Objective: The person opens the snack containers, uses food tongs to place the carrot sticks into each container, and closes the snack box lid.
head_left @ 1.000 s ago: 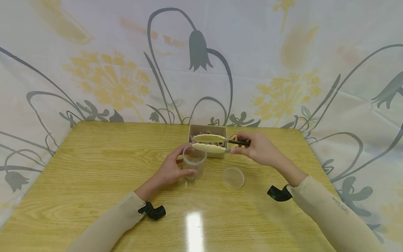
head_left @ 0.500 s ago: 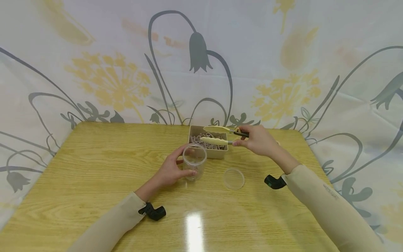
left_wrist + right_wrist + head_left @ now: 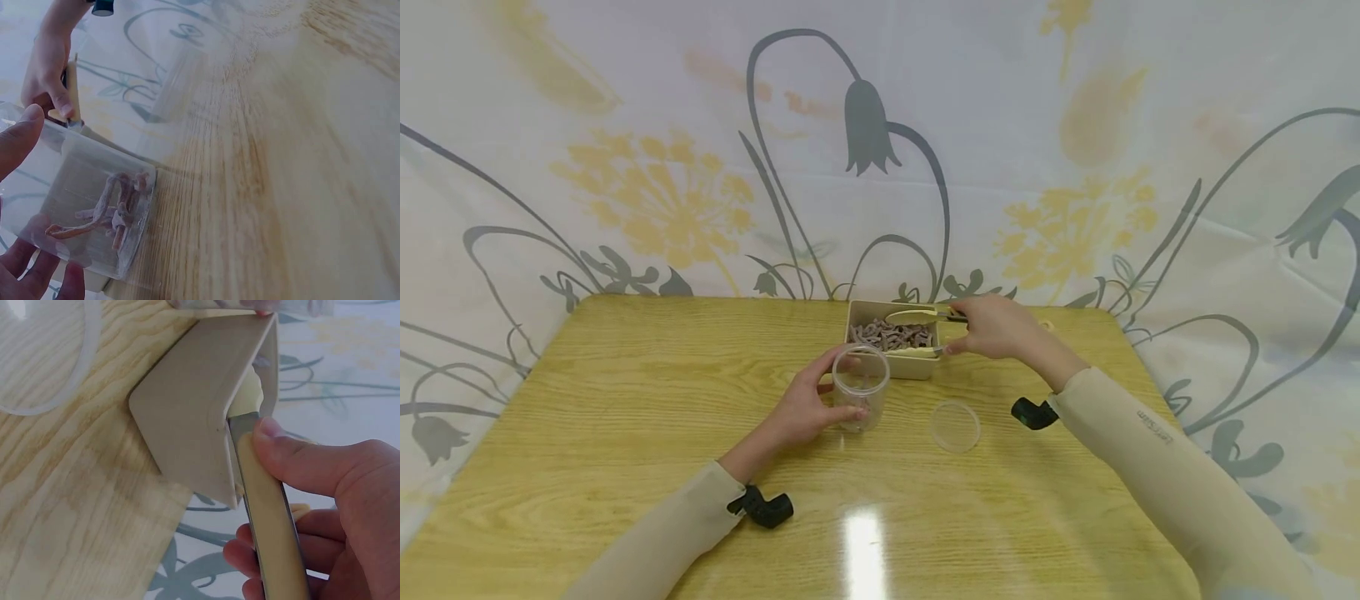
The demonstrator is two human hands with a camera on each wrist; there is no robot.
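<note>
My left hand (image 3: 808,404) grips a clear plastic jar (image 3: 861,392) that stands open at the top, fingers on one side and thumb on the other. Through its wall, the left wrist view shows a few brownish, powdery strips (image 3: 119,209) at the bottom. My right hand (image 3: 996,329) holds cream-and-black tongs (image 3: 269,512) between thumb and fingers. Their spread cream tips reach into a beige rectangular box (image 3: 187,394) holding many greyish-brown strips (image 3: 891,335). The lower tong arm lies along the box's near rim.
A round translucent lid (image 3: 955,427) lies on the wood-grain table (image 3: 625,400), right of the jar and in front of the box. Behind the table's far edge hangs a flower-print cloth (image 3: 700,167). A black wrist camera (image 3: 1033,413) sticks out below my right sleeve.
My right hand has moved the tongs away from over the jar, back and down into the box, their arms now wider apart. My left hand keeps the jar in place.
</note>
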